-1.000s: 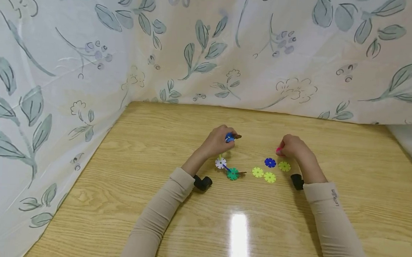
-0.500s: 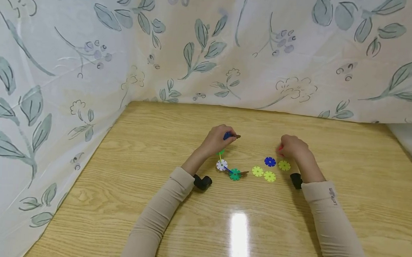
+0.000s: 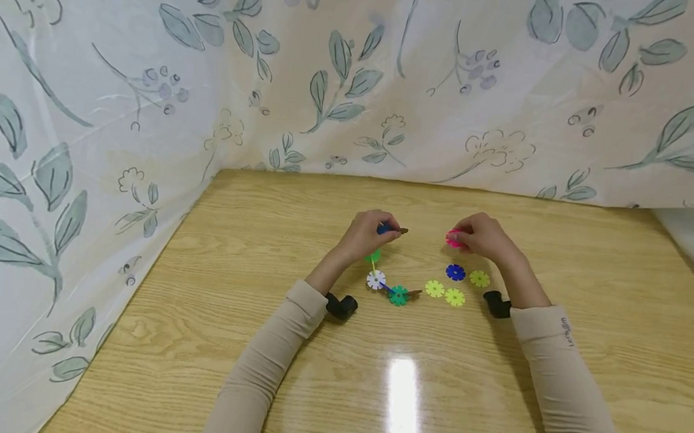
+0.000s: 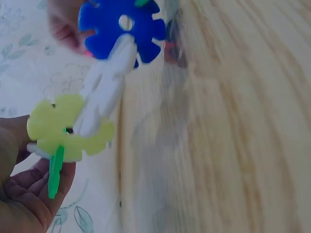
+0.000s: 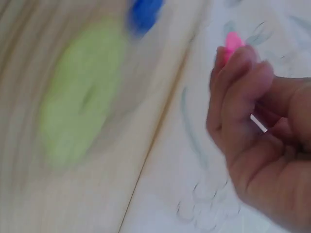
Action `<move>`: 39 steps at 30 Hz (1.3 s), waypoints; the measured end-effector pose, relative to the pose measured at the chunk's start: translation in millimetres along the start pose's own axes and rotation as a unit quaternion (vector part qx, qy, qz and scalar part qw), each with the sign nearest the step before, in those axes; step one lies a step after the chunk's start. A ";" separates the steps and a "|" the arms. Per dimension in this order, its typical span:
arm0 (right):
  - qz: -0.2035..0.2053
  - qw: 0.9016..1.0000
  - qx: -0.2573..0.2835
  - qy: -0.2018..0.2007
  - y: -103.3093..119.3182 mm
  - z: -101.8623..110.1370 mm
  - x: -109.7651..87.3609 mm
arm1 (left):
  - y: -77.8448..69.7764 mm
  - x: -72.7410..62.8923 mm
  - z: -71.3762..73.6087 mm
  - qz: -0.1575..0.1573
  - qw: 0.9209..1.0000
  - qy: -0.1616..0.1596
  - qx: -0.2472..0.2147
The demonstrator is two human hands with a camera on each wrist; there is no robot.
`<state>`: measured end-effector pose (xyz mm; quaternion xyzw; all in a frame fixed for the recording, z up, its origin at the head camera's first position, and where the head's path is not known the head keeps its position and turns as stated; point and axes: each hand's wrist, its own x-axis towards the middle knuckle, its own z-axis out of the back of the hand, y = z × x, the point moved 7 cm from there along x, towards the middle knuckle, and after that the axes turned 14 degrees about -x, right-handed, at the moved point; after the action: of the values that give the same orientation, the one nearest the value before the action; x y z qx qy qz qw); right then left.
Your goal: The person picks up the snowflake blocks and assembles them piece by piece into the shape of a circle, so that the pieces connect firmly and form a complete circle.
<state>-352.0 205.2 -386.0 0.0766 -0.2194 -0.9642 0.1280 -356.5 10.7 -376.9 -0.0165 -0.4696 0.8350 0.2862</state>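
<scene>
In the head view my left hand (image 3: pixel 366 236) grips a chain of interlocking plastic discs with notched rims. A blue disc (image 3: pixel 383 229) and a brown disc (image 3: pixel 404 231) show at its fingertips. Below the hand the chain continues through a bright green disc (image 3: pixel 373 256), a white disc (image 3: pixel 376 280) and a teal disc (image 3: pixel 398 296). The left wrist view shows a yellow disc (image 4: pixel 53 124) of the chain close to the fingers. My right hand (image 3: pixel 488 240) pinches a single pink disc (image 3: pixel 454 238) between thumb and fingers, apart from the chain.
Loose on the wooden table (image 3: pixel 199 339) lie a blue disc (image 3: pixel 455 272) and several yellow discs (image 3: pixel 455 297), between and below the hands. Black wrist devices (image 3: pixel 342 306) sit under both wrists. A leaf-patterned cloth (image 3: pixel 353 99) hangs along the back and left side.
My right hand has lifted the pink disc and moved left and farther from me, above the loose blue disc. The chain's lower end has swung slightly right while my left hand stays nearly still.
</scene>
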 end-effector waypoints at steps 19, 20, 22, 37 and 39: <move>0.065 0.989 0.135 -0.007 44.1 -13.9 10.0 | -10.3 0.8 -4.8 -0.022 0.996 0.019 -0.080; 0.067 0.989 0.131 -0.015 45.1 -12.9 10.3 | -11.6 0.6 -5.2 -0.024 0.996 0.020 -0.089; 0.074 0.989 0.123 -0.038 48.2 -10.3 10.3 | -13.8 0.1 -5.1 -0.031 0.995 0.016 -0.095; 0.078 0.989 0.101 -0.075 52.0 -11.7 13.0 | -18.0 -1.1 -7.6 -0.037 0.997 0.049 -0.053; 0.063 0.990 0.102 -0.075 48.6 -13.0 13.6 | -16.2 -0.4 -10.3 -0.028 0.997 0.061 -0.033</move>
<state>-352.0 153.8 -377.4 0.0030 -0.3296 -0.9300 0.1630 -345.5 24.9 -369.9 -0.0634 -0.4790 0.8081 0.3368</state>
